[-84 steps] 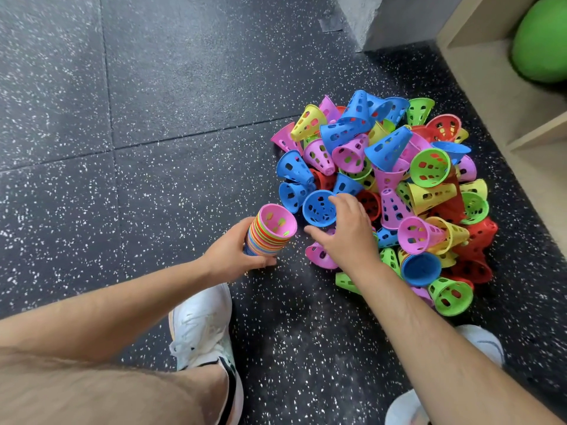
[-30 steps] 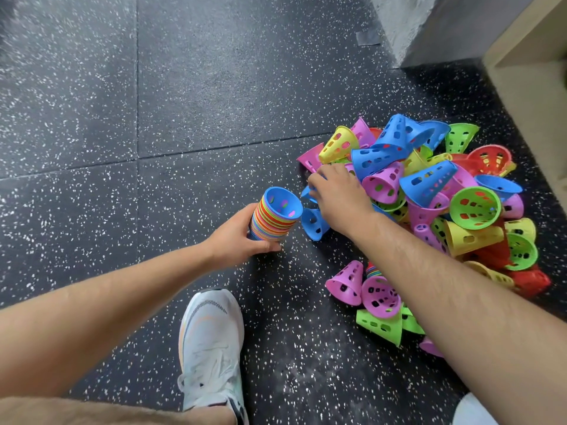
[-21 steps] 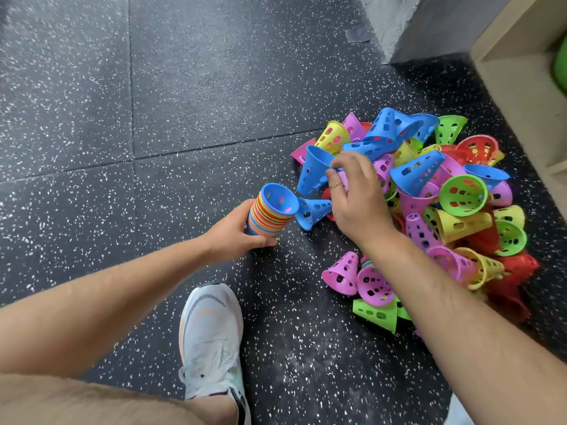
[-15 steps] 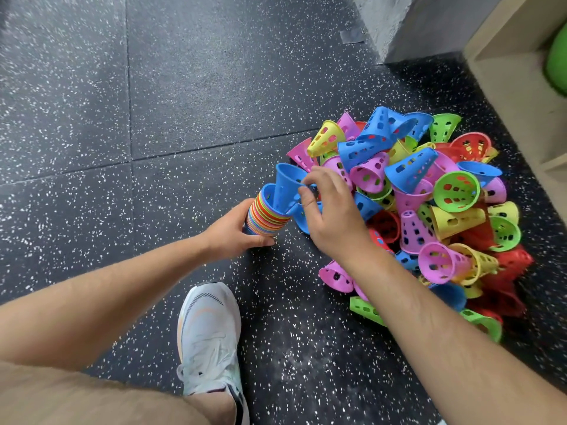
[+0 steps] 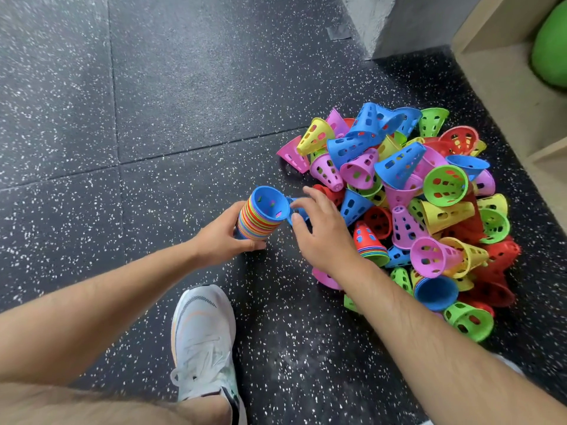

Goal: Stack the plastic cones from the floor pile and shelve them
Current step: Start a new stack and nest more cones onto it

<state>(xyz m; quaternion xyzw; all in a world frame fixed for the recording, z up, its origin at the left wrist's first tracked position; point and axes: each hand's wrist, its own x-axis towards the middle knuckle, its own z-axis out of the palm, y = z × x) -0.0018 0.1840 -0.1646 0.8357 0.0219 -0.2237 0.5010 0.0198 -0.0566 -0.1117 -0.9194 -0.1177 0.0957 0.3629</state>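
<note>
Gripping the stack (image 5: 260, 222) round its lower rings, the left hand (image 5: 224, 239) held it tilted on the floor (image 5: 184, 87), mouth turned up and toward the pile (image 5: 429, 210), much as it had half a second before. What had changed was the top: the blue cone (image 5: 271, 204) that the right hand (image 5: 322, 233) had then been holding slanted over the mouth now sat nested inside, its rim forming the uppermost ring. The right hand had let go and drawn back a little toward the pile; its fingers were spread and relaxed, clamped on nothing, with the thumb tip just beside a loose cone (image 5: 299, 210), also blue, lying between the stack and the palm. I could not tell whether the thumb touched it. The pile itself lay heaped on the floor just beside the shelf (image 5: 503, 87) at the right edge, where a green ball (image 5: 552, 50) sat in the shelf's corner. A white shoe (image 5: 204, 342) stood on the floor nearer the person, below the left wrist and well apart from the pile.
</note>
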